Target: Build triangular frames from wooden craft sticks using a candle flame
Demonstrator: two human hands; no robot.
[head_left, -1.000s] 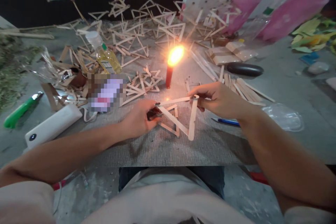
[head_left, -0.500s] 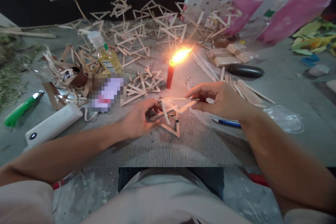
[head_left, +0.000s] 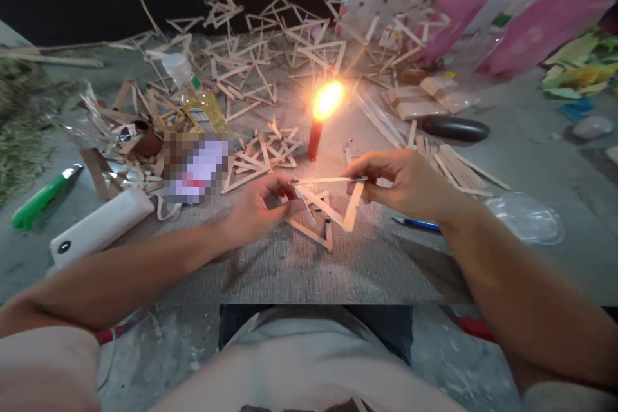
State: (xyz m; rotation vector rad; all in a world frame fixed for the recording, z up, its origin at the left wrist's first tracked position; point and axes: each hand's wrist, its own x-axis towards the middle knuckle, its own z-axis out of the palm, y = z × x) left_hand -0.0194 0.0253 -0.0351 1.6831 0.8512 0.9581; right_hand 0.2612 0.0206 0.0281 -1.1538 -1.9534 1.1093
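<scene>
Risks:
- Left hand (head_left: 255, 209) and right hand (head_left: 410, 183) meet at centre frame. Each has its fingers pinched shut on one top corner of the stick triangle (head_left: 354, 207), which is held tilted just above the grey board (head_left: 309, 270).
- A lit red candle (head_left: 315, 138) stands just beyond the hands, with a large flame (head_left: 327, 100). Thin dry wood sits this near to it. If the frame tips forward or a wrist drifts up-frame, a stick could scorch or catch, or the candle could be knocked over.
- Stick shapes (head_left: 263, 154) lie next to the candle base, left of it. An oil bottle (head_left: 197, 100) lies on its side farther left. A toppled candle would probably land in fuel.
- The joints look slight, so uneven pull from the two grips may rack or split the triangle.
- A second stick frame (head_left: 316, 235) lies on the board directly under the held one and could snag it.

Surface and room:
- The board has a woven-looking texture and rests low over a grey concrete floor (head_left: 531, 154).
- Heaps of finished triangles (head_left: 270, 51) fill upper centre.
- Loose sticks (head_left: 458, 167) and a blue pen (head_left: 418, 224) lie right of the hands.
- A white power bank (head_left: 99, 225) and green cutter (head_left: 41, 196) are at left.
- Pink fabric (head_left: 545, 19) is at upper right.
- The background is dark and the candle looks like the main light.
</scene>
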